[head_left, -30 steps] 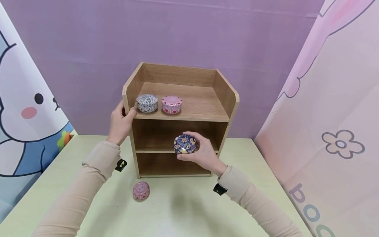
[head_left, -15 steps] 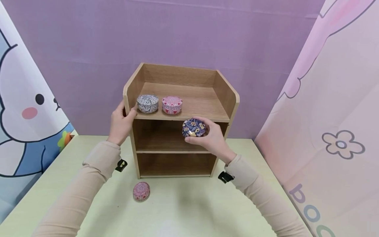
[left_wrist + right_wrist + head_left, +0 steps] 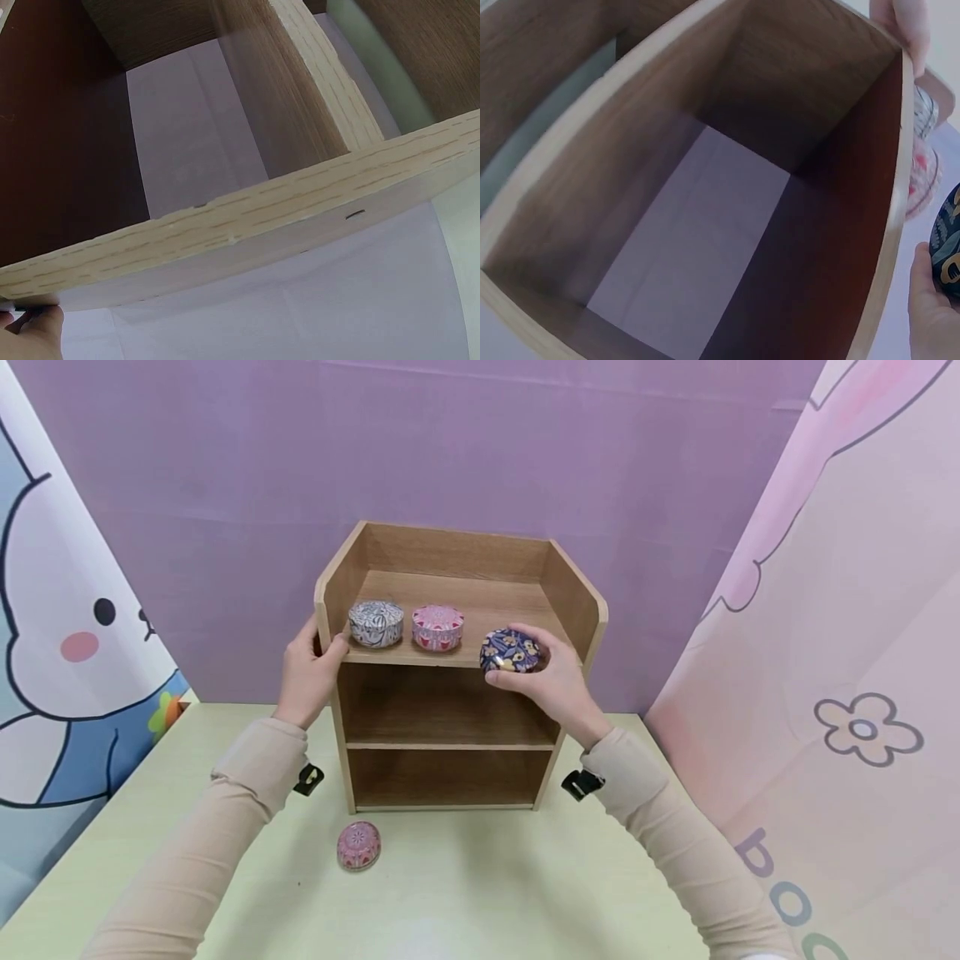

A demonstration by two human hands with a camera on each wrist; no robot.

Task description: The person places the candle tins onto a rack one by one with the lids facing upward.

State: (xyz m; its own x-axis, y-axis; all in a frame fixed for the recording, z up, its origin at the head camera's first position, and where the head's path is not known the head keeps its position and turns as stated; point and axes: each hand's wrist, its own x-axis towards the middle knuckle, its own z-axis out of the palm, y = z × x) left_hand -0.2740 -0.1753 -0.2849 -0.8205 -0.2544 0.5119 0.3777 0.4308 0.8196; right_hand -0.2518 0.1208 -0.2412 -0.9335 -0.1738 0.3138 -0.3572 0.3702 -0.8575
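Observation:
My right hand (image 3: 558,681) grips a round dark-blue tin (image 3: 508,651) with yellow flowers, thumb at its near side and fingers behind. The tin is at the front edge of the top shelf, overlapping it in the head view; part of it also shows as a dark tin (image 3: 949,247) in the right wrist view. My left hand (image 3: 309,672) holds the left side panel of the wooden shelf unit (image 3: 450,747) near its top. On the top shelf stand a grey-white leaf-patterned tin (image 3: 377,624) and, to its right, a pink tin (image 3: 438,627).
A pink patterned lid-like round piece (image 3: 358,846) lies on the pale green table (image 3: 465,893) in front of the unit. The unit has two lower compartments with open fronts. A purple cloth (image 3: 465,452) hangs behind, with printed panels on both sides.
My right hand has lifted the blue tin up and to the right, from before the middle compartment to the top shelf's front edge. My left hand keeps its hold on the side panel.

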